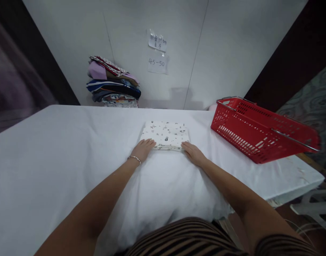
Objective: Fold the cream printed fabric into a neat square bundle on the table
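Observation:
A white cloth with small dark printed figures [167, 133] lies folded into a flat, layered rectangle on the white-covered table. My left hand [145, 148], with a bracelet at its wrist, rests on the near left corner of the cloth, fingers stretched out flat. At the near right corner, my right hand [193, 152] touches the folded edge, its fingers also laid out straight. Between the two hands the stacked layers of the near edge show.
A red plastic basket [259, 131] with metal handles stands on the table's right side. Toward the back left is a pile of folded fabrics [115, 83]. Two paper signs [157, 64] are taped to the wall. A white chair-like frame [312, 206] stands at lower right.

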`<act>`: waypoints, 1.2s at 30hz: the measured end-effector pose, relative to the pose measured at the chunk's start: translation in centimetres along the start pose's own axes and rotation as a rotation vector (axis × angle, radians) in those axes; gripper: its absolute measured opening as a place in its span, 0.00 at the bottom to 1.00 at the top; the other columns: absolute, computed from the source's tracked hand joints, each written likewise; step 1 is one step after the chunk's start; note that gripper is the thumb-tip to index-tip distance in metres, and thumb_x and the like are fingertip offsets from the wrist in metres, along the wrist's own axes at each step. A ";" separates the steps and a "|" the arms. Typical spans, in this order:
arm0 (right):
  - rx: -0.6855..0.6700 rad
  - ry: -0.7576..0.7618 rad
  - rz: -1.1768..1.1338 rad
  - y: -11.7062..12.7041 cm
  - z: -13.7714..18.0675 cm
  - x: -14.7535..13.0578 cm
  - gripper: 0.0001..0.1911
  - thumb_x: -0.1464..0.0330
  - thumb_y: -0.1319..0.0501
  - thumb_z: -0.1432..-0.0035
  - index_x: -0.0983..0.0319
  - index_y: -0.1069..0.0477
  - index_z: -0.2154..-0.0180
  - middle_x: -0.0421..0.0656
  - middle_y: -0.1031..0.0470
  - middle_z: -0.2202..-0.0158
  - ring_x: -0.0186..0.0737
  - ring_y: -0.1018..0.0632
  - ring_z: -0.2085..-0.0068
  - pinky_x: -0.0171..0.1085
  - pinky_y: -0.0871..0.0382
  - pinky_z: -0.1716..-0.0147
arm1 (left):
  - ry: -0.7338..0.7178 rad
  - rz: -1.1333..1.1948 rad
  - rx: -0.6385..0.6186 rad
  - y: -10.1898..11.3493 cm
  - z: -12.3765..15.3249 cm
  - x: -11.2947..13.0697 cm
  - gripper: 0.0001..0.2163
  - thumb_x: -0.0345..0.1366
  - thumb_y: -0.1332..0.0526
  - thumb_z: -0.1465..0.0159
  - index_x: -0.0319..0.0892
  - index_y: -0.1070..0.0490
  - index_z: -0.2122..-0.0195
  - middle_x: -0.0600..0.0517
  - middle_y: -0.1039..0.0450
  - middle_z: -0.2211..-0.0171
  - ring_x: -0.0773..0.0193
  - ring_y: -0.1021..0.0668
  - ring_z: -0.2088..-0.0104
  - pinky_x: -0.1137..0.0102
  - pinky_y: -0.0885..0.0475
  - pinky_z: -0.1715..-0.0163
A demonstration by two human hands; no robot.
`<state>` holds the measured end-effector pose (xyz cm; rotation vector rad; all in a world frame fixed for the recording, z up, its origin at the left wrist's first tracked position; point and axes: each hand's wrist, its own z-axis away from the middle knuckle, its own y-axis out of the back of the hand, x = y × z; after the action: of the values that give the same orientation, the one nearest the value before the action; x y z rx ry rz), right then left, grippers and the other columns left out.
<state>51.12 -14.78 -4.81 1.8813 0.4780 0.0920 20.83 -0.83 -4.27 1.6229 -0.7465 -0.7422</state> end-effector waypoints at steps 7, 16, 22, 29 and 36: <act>0.138 -0.450 -0.573 0.7 0.1 -0.5 0.22 0.66 0.47 0.42 0.63 0.37 0.46 0.47 0.36 0.44 0.43 0.33 0.44 0.44 0.37 0.47 | 0.005 0.013 -0.003 0.1 0.1 0.1 0.28 0.17 0.55 0.42 0.46 0.42 0.42 0.52 0.43 0.40 0.65 0.43 0.39 0.62 0.50 0.40; 0.031 -1.159 -0.982 4.0 -1.9 -0.4 0.15 0.59 0.45 0.42 0.66 0.33 0.68 0.44 0.26 0.74 0.29 0.30 0.82 0.28 0.38 0.85 | 0.005 0.061 0.016 0.2 0.0 0.1 0.27 0.18 0.55 0.42 0.47 0.41 0.43 0.51 0.41 0.41 0.64 0.42 0.39 0.61 0.49 0.41; -0.181 -1.198 -0.957 3.7 -3.5 -0.6 0.19 0.54 0.42 0.45 0.64 0.35 0.74 0.39 0.31 0.84 0.28 0.34 0.86 0.28 0.45 0.89 | 0.005 0.083 0.028 0.2 0.0 0.0 0.27 0.19 0.54 0.41 0.48 0.40 0.43 0.51 0.40 0.41 0.63 0.41 0.40 0.61 0.49 0.41; -0.153 -1.106 -0.854 2.1 -3.7 -0.7 0.16 0.62 0.41 0.46 0.62 0.41 0.80 0.33 0.38 0.88 0.26 0.39 0.88 0.28 0.50 0.90 | 0.007 0.087 0.028 0.1 0.5 -0.1 0.27 0.20 0.54 0.42 0.47 0.40 0.43 0.53 0.40 0.41 0.64 0.42 0.39 0.62 0.50 0.41; -0.237 -1.083 -0.716 1.8 -3.4 0.3 0.17 0.55 0.41 0.49 0.62 0.38 0.75 0.35 0.35 0.86 0.29 0.35 0.88 0.29 0.47 0.90 | 0.205 0.328 0.139 2.2 0.3 0.1 0.17 0.40 0.56 0.34 0.46 0.28 0.59 0.52 0.26 0.56 0.64 0.28 0.52 0.67 0.36 0.51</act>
<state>50.91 -12.12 -1.96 1.1858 0.3145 -1.2187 20.43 -1.44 -2.16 1.6183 -0.9015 -0.2904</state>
